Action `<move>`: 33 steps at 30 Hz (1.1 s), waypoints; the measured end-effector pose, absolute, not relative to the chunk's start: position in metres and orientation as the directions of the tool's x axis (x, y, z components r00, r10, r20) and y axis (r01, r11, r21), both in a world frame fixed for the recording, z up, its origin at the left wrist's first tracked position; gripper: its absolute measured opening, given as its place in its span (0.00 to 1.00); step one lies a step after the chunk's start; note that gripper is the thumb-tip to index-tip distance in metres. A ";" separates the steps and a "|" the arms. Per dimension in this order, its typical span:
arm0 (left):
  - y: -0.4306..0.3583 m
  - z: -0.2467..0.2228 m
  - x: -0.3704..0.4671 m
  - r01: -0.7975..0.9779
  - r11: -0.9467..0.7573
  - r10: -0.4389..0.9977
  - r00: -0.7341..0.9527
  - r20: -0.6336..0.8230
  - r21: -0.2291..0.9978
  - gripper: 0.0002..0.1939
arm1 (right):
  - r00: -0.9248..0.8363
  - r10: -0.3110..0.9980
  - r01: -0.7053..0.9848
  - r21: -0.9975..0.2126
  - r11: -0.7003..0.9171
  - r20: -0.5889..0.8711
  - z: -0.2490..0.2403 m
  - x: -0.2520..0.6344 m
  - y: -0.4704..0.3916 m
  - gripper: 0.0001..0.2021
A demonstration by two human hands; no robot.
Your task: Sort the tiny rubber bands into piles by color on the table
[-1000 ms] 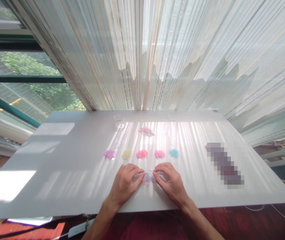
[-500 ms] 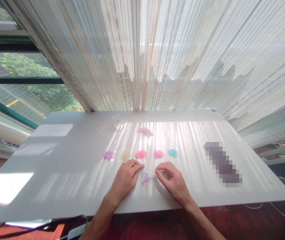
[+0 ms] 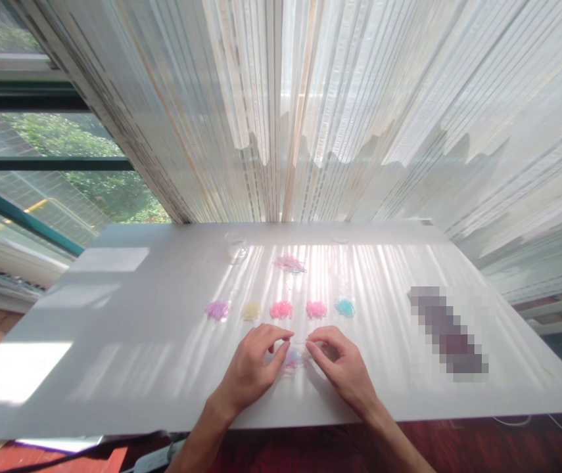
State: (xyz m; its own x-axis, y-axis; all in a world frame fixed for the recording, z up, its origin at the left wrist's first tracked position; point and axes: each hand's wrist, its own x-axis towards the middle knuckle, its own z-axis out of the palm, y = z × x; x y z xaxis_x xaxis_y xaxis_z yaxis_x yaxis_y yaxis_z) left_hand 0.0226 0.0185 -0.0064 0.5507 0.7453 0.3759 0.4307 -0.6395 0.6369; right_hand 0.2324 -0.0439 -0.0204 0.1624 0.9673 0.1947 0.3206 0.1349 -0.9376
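A loose pile of mixed pink, blue and purple paper clips lies on the table between my hands. Above it, my right hand pinches a thin pale pink paper clip between thumb and index finger, its end pointing left. My left hand is close by, thumb and fingertips curled together near that clip; what they hold is too small to make out. Beyond my hands runs a row of sorted piles: purple, yellow, red-pink, pink and teal.
Farther back on the white table is another pile of pink and blue clips. A clear cup stands left of it, and a clear round piece lies at the back. A blurred-out object is at right. Blinds hang behind.
My left hand has lifted from the pile's edge, its thumb and fingertips now curled near the clip. My right hand keeps its pinch. The whole view has shifted slightly.
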 end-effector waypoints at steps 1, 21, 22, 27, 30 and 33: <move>0.017 -0.005 0.023 0.410 -0.640 0.744 0.543 0.390 0.649 0.09 | 0.162 0.967 0.317 -0.938 0.137 0.196 -0.020 0.232 -0.044 0.09; 0.011 -0.005 0.027 0.271 -0.608 0.761 0.467 0.450 0.746 0.04 | 0.097 0.906 0.415 -0.845 0.339 0.411 -0.015 0.229 -0.050 0.08; 0.010 -0.005 0.027 0.268 -0.606 0.763 0.464 0.450 0.749 0.04 | 0.094 0.899 0.422 -0.835 0.352 0.427 -0.014 0.229 -0.050 0.07; 0.009 -0.003 0.026 0.262 -0.608 0.761 0.463 0.455 0.750 0.03 | 0.087 0.880 0.430 -0.814 0.391 0.468 -0.011 0.227 -0.049 0.03; 0.008 -0.002 0.026 0.265 -0.611 0.759 0.464 0.457 0.746 0.03 | 0.097 0.879 0.429 -0.816 0.387 0.468 -0.008 0.226 -0.049 0.02; 0.008 -0.002 0.025 0.266 -0.614 0.757 0.464 0.459 0.743 0.04 | 0.102 0.884 0.430 -0.821 0.375 0.457 -0.008 0.226 -0.049 0.02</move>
